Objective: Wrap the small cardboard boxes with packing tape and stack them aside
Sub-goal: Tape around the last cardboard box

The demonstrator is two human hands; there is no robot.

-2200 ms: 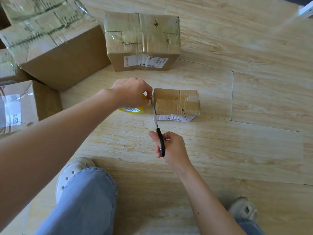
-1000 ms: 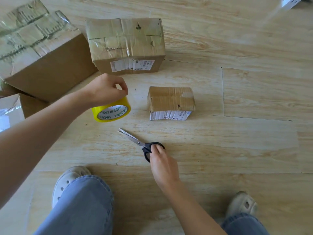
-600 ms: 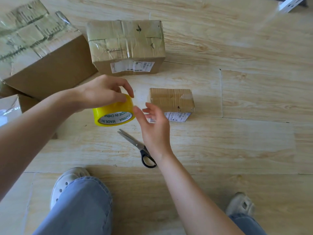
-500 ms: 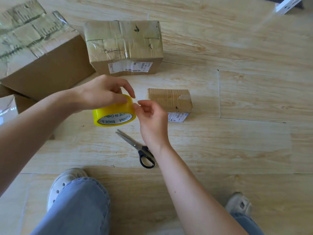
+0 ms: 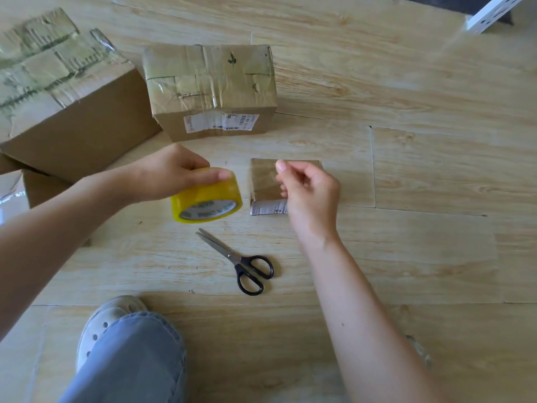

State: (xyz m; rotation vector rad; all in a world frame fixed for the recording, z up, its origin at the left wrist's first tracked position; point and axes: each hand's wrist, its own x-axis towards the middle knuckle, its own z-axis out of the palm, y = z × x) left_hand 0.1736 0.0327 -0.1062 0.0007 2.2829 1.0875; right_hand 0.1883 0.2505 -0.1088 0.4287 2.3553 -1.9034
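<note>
My left hand [image 5: 171, 173] grips a yellow roll of packing tape [image 5: 207, 199] held just above the wooden floor. My right hand [image 5: 308, 190] hovers right of the roll, thumb and forefinger pinching the clear tape end, and a transparent strip stretches from the roll towards those fingers. Behind my right hand lies a small cardboard box [image 5: 266, 181] with a white label on its near side; the hand covers its right part. Black-handled scissors [image 5: 238, 261] lie on the floor in front of the roll, untouched.
A medium taped box [image 5: 212, 91] stands behind the roll. A large taped box [image 5: 58, 94] sits at the far left with another box [image 5: 17, 190] below it. My knee and shoe [image 5: 107, 321] are at the bottom left. A white bracket [image 5: 491, 13] shows top right.
My right hand put the scissors down on the floor, reached to the roll and took the tape end. It has now moved right, drawing a strip out over the small box.
</note>
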